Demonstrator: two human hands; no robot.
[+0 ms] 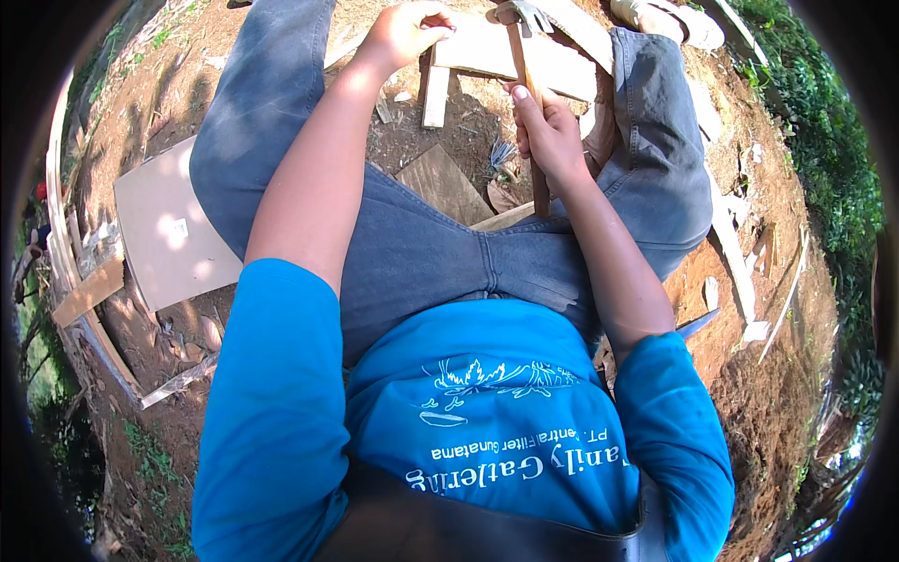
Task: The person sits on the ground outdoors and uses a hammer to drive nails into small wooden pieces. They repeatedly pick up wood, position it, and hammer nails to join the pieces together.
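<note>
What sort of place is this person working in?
Probably a makeshift outdoor woodworking spot: there is bare brown earth, leafy green bushes at the right, and a wooden-handled metal hammer near flat pale wooden boards.

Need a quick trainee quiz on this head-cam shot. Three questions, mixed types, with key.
1. Open: Which hand grips the hammer?
2. True or false: The flat beige panel lies beside the person's right leg.
3. Multiple choice: Where is the left hand?
A) On the hammer's handle
B) By the pale board, apart from the hammer
C) On the beige panel

Key:
1. The right hand, around the handle.
2. False: the beige panel lies beside the left leg.
3. B. Whether its fingers pinch anything is too small to tell.
</note>
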